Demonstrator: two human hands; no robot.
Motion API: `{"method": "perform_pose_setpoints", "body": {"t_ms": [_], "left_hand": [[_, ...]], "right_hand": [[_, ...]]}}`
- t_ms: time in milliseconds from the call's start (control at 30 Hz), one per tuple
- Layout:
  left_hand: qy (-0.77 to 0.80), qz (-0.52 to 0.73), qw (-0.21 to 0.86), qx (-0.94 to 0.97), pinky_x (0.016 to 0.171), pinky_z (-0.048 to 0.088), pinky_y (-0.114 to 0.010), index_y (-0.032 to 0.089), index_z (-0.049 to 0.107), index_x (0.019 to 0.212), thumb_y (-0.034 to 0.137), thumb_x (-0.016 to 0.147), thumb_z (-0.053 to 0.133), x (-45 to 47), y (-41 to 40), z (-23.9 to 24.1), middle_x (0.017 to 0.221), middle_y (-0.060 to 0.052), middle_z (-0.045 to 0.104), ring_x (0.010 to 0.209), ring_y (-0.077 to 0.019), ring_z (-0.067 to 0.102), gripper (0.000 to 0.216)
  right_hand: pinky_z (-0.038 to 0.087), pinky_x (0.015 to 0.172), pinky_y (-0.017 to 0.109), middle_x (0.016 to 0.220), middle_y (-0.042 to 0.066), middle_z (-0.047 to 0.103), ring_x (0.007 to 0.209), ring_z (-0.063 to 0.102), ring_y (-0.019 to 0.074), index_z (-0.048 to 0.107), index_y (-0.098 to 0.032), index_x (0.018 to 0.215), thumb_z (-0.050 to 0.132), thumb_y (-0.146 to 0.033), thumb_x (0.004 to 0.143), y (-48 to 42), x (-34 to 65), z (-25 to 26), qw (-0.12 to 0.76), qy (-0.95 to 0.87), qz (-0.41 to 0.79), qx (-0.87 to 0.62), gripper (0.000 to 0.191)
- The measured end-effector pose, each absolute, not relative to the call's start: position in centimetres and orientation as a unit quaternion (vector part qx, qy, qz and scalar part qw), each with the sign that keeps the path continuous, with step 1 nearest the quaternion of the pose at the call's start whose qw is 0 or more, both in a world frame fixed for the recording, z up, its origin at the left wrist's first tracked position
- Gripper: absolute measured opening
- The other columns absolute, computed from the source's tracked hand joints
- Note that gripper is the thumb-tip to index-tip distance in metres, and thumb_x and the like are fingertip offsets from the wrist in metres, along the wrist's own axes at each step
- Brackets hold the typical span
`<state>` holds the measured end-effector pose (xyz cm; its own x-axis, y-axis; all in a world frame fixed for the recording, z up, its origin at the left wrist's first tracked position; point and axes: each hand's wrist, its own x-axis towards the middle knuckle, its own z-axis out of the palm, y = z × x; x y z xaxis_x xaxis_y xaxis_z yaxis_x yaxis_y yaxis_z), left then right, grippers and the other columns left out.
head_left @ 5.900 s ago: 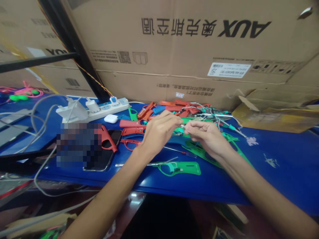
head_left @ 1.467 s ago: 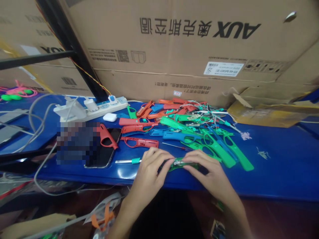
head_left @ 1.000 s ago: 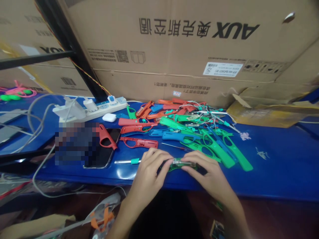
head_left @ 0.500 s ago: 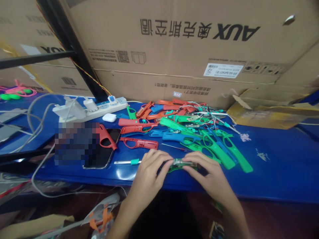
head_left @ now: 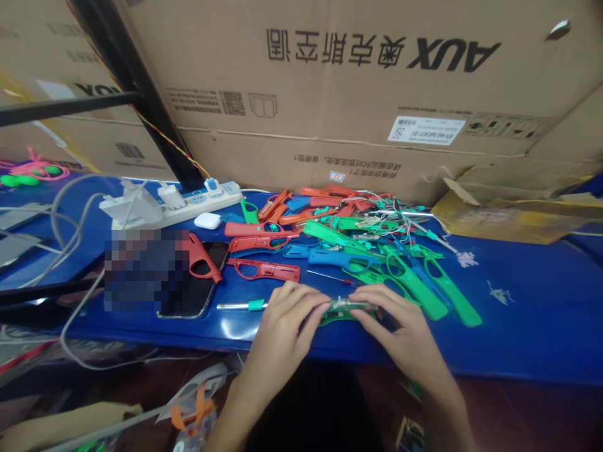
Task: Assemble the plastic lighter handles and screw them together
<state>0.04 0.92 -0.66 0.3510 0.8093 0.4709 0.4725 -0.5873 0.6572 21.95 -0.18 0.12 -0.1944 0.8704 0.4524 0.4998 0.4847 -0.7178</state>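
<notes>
My left hand and my right hand meet over a green lighter shell that lies on the blue table near its front edge. Fingers of both hands are pinched on the shell, which carries a small metal part on top. A thin metal tube with a green collar sticks out to the left of my left hand. Just behind the hands lies a thin red-handled rod.
A heap of red, green and blue lighter shells with wires covers the table's middle. A phone, a white power strip with cables and a white earbud case lie at left. Large cardboard boxes stand behind.
Both hands came down from above the heap to the table's front edge, onto the green shell. Over the last second and a half they have barely moved.
</notes>
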Motion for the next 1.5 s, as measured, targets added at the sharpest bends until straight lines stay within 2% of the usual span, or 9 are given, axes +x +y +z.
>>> {"method": "perform_pose_setpoints", "body": {"t_ms": [400,633,1033,1500], "left_hand": [[0.403,0.401,0.209,0.796,0.089,0.041,-0.037,0.021,0.069,0.107,0.018,0.103,0.060,-0.04,0.93,-0.67,0.103,-0.001,0.073,0.097,-0.0186,0.059,0.011],[0.397,0.400,0.218,0.797,0.088,0.040,-0.036,0.022,0.068,0.106,0.017,0.103,0.059,-0.05,0.91,-0.51,0.101,-0.001,0.073,0.096,-0.0185,0.059,0.010],[0.384,0.401,0.234,0.798,0.089,0.040,-0.035,0.022,0.068,0.101,0.016,0.102,0.059,-0.16,0.94,-0.19,0.098,0.001,0.073,0.094,-0.0171,0.060,0.011],[0.377,0.399,0.251,0.797,0.090,0.041,-0.036,0.023,0.070,0.099,0.018,0.102,0.059,-0.26,1.00,0.01,0.098,0.000,0.075,0.093,-0.0183,0.061,0.012]], "right_hand": [[0.060,0.081,0.024,0.105,0.005,0.075,0.096,0.072,0.0175,0.075,-0.024,0.108,0.072,-0.019,0.093,-0.15,21.98,-0.08,0.435,-0.744,0.210,-0.462,0.017],[0.057,0.089,0.025,0.104,0.003,0.075,0.099,0.071,0.0168,0.076,-0.024,0.104,0.071,-0.017,0.093,-0.06,21.94,0.10,0.431,-0.754,0.208,-0.449,0.014],[0.057,0.086,0.024,0.104,0.004,0.074,0.097,0.071,0.0163,0.074,-0.023,0.106,0.071,-0.019,0.094,-0.41,22.04,0.26,0.418,-0.758,0.231,-0.444,0.013],[0.060,0.084,0.029,0.102,0.005,0.075,0.094,0.072,0.0188,0.075,-0.023,0.105,0.070,-0.021,0.095,-0.53,22.03,0.46,0.420,-0.759,0.231,-0.440,0.012]]}}
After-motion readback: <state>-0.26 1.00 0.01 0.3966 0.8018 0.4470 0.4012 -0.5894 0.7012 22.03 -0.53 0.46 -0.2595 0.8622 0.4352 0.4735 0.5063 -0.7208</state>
